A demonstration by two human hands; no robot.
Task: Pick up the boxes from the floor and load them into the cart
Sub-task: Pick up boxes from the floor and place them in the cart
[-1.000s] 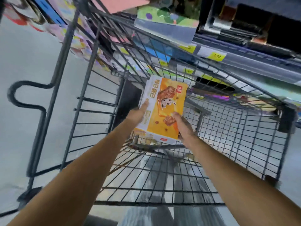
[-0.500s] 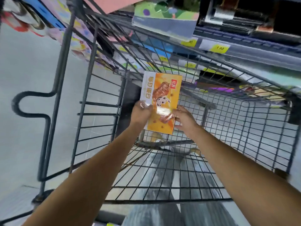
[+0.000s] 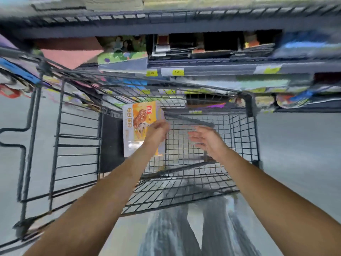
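One box (image 3: 136, 130) is standing on end in the cart's (image 3: 236, 130) left corner, where I am watching the left hand (image 3: 156, 134) curling its fingers (image 3: 163, 125) around the box edge and the right hand (image 3: 210, 143) hanging open nearby.

The box (image 3: 140, 126) carries a column of large white Chinese characters down the left side of its orange face, but motion blur keeps them from being read. A red square logo (image 3: 149, 109) sits at the face's top right corner, its white mark too small to make out. On the shelf edge (image 3: 221, 71), the left tag (image 3: 151, 72) reads perhaps 3.00. The right tag (image 3: 178, 72) reads 1.0 and a blurred last digit. A third tag (image 3: 271, 70) farther right is illegible.
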